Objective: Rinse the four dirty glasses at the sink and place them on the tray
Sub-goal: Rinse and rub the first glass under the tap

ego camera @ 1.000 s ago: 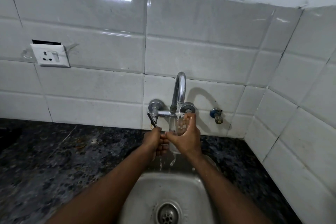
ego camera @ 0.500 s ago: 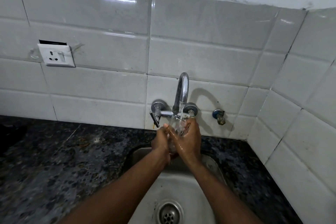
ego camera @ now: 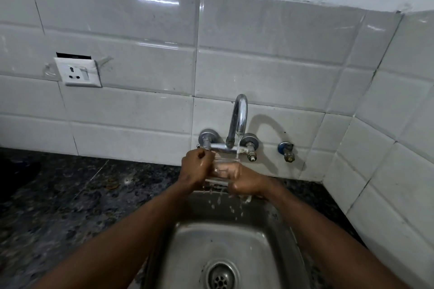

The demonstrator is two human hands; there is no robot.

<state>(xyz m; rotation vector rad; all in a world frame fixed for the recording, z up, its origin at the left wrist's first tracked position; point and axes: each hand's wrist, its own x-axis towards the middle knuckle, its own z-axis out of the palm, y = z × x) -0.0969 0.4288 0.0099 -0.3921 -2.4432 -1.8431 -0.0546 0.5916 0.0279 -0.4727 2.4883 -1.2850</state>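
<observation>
Overhead, one clear drinking glass (ego camera: 222, 169) is in view, held upright between two bare hands above a single steel sink (ego camera: 234, 241). One curved chrome tap (ego camera: 239, 117) on the tiled wall runs a thin stream of water that meets the glass near its right rim. The glass is transparent and plain, with fingers showing through its wall; water spills from its base in drops and short streams into the basin. The left hand (ego camera: 195, 168) is curled round the left side of the glass with its fingers over the rim, so its grip is closed on the glass. The right hand (ego camera: 246, 182) is wrapped round the lower right side, its grip likewise closed on the glass. One round drain (ego camera: 220, 278) sits at the bottom of the basin. Dark speckled stone worktop (ego camera: 70, 206) lies on both sides of the sink. On the wall are one white socket (ego camera: 78, 72) to the left and one small blue-capped valve (ego camera: 286, 151) to the right of the tap. Compared with half a second earlier, the right hand has dropped lower on the glass and more water is falling from it.
</observation>
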